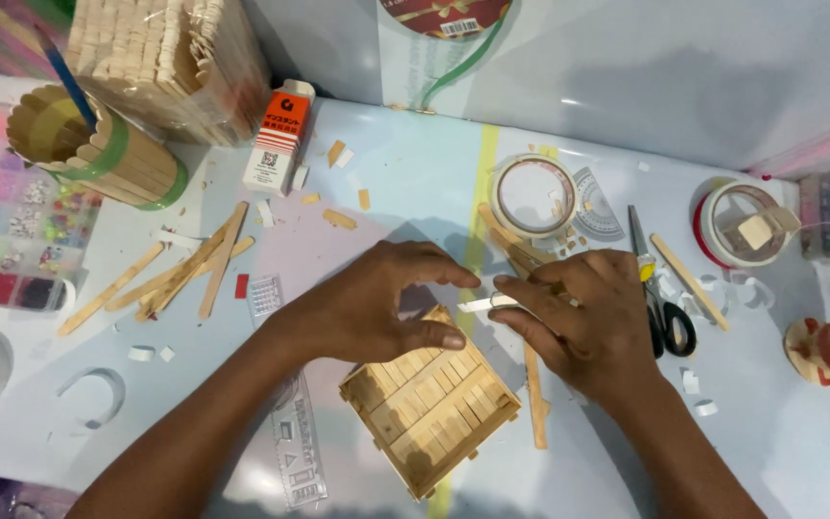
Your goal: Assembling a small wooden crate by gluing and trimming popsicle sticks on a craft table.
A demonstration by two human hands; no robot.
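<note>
Fingers of both hands — left (377, 303), right (583, 317) — pinch a white tape strip (480, 305) above the stick box (429, 408).

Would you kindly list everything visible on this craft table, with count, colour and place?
Stick box: one, pale wood, centre front, under the hands.
White strip: one, pinched between both hands above the box.
Loose craft sticks: several, pale wood, left of centre.
Single stick: one, right of the box.
Tape rolls: two, whitish, centre back and far right.
Scissors: one, black handles, right.
Stick cup: one, green-banded, back left.
Carton: one, orange and white, back.
Bead organiser: one, clear, far left.
Clear ruler: one, front.
Left hand: thumb touching the box.
Right hand: holding the strip.
</note>
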